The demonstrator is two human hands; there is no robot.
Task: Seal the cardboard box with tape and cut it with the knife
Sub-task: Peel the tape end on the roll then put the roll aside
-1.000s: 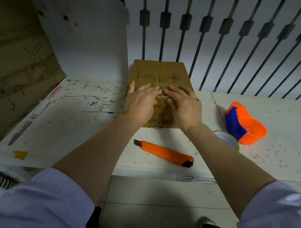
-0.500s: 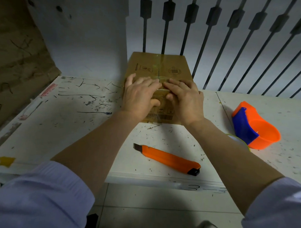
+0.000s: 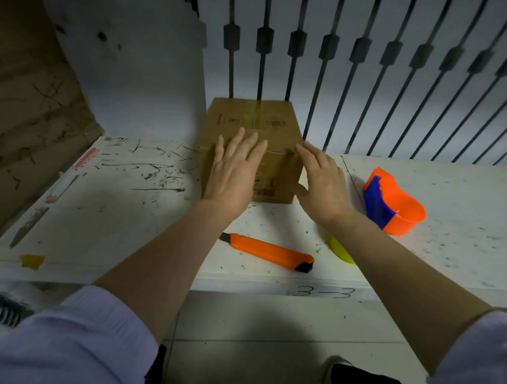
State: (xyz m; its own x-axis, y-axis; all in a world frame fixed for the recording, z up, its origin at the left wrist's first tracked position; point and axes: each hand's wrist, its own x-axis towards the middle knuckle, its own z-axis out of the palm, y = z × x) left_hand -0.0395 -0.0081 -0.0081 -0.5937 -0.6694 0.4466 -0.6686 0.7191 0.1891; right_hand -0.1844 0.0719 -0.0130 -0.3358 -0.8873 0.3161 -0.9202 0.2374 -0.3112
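I see one box (image 3: 249, 140) at the tabletop's (image 3: 124, 221) far edge, against the railing. My left hand (image 3: 233, 174) lies spread on its near face; my right hand (image 3: 321, 180), fingers loosely open, cups its right corner, and neither pinches anything. One knife (image 3: 269, 252) lies near the front edge, its blade end apparently exposed, so I judge a careless reach could nick me. One dispenser (image 3: 392, 205) sits toward the right edge. If the tape isn't pressed flat, it may lift.
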